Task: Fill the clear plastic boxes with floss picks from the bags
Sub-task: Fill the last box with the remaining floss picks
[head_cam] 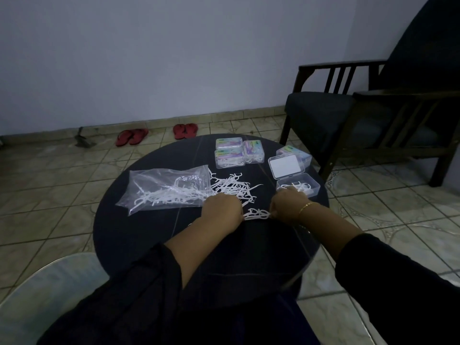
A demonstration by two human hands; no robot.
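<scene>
Floss picks [256,214] in a small bunch sit between the left hand [222,207] and right hand [288,205]; both pinch its ends. The open box [298,186] sits just past the right hand.

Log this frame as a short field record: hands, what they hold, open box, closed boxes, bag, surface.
left hand: grips one end of a small bunch of floss picks
right hand: grips the other end
open box: few picks inside, lid up
closed boxes: three together at the far edge
bag: lying flat, picks spilling from its mouth
surface: round dark table
</scene>
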